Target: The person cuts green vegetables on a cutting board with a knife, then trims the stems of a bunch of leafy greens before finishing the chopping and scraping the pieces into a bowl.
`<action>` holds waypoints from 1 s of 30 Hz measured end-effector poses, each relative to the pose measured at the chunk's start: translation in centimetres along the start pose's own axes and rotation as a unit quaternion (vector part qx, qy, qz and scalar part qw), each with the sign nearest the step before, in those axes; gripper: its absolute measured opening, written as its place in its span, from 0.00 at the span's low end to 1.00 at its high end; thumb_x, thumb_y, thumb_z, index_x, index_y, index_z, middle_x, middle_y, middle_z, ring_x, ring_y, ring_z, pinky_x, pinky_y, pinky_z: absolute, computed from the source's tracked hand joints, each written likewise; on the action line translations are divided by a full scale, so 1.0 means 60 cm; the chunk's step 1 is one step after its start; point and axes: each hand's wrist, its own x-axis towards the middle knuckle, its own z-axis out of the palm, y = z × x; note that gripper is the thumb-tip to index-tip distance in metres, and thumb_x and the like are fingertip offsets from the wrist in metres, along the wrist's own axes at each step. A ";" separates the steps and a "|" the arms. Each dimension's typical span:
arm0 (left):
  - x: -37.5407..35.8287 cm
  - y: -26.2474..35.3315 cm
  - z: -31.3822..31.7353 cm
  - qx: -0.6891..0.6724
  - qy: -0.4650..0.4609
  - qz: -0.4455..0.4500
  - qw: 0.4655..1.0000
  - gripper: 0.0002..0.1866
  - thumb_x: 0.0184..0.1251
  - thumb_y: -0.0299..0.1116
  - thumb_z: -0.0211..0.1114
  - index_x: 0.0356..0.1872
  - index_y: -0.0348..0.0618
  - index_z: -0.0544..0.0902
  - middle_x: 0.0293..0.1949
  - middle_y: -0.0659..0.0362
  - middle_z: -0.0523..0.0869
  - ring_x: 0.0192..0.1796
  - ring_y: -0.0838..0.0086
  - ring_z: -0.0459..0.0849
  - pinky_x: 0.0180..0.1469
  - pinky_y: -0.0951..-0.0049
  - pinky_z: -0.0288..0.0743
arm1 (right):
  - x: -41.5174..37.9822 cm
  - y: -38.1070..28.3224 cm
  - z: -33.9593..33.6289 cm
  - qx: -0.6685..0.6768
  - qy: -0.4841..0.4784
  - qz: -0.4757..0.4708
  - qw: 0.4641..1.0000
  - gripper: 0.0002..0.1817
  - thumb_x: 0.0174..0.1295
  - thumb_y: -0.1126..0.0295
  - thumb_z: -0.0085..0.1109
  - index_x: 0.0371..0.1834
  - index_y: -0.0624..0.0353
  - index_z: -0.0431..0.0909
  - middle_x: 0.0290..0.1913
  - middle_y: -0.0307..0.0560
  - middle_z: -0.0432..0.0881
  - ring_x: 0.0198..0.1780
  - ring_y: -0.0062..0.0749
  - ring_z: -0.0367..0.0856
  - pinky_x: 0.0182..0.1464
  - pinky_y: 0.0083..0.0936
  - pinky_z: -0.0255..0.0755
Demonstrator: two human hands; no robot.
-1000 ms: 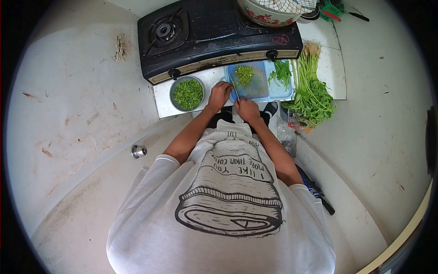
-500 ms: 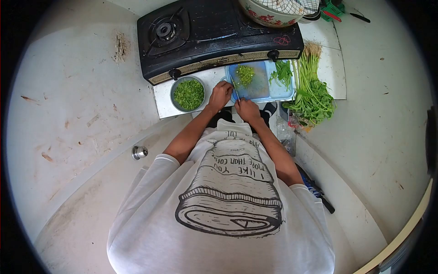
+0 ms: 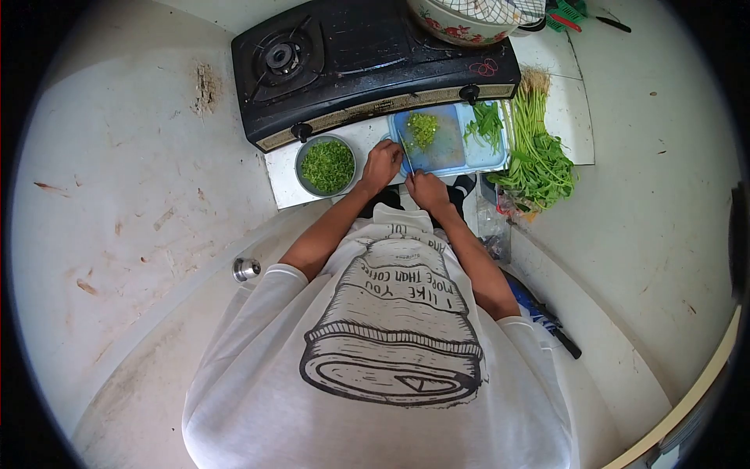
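Note:
My right hand [image 3: 428, 190] is wrapped around the handle of a knife [image 3: 406, 154], whose thin blade points away from me over the left part of a blue cutting board [image 3: 445, 160]. Just left of the blade, my left hand [image 3: 383, 162] is closed with its fingertips curled down at the board's edge; whatever is in them is hidden. A small heap of chopped green stems [image 3: 423, 130] lies on the board beyond the blade, and loose leaves [image 3: 486, 123] rest on its right side. Left of my hands stands a grey bowl [image 3: 299, 173] full of finely chopped greens [image 3: 327, 166].
A black two-burner gas stove [image 3: 359, 66] stands behind the board, with a floral pot [image 3: 461, 30] on its right burner. A large bunch of leafy greens [image 3: 539, 160] lies right of the board. A red-handled utensil [image 3: 566, 22] and a black-handled one [image 3: 613, 24] lie at the back right.
The whole view has shifted slightly. Both hands and the knife stay in nearly the same place over the board's left edge.

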 end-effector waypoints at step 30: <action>-0.006 -0.019 -0.006 0.010 0.012 0.072 0.997 0.05 0.63 0.21 0.69 0.39 0.36 0.89 0.38 0.48 0.87 0.42 0.52 0.87 0.47 0.58 0.81 | -0.027 -0.017 -0.043 -0.043 -0.028 0.019 0.999 0.24 0.74 0.52 0.51 0.42 0.66 0.84 0.36 0.68 0.87 0.42 0.64 0.89 0.49 0.54 0.82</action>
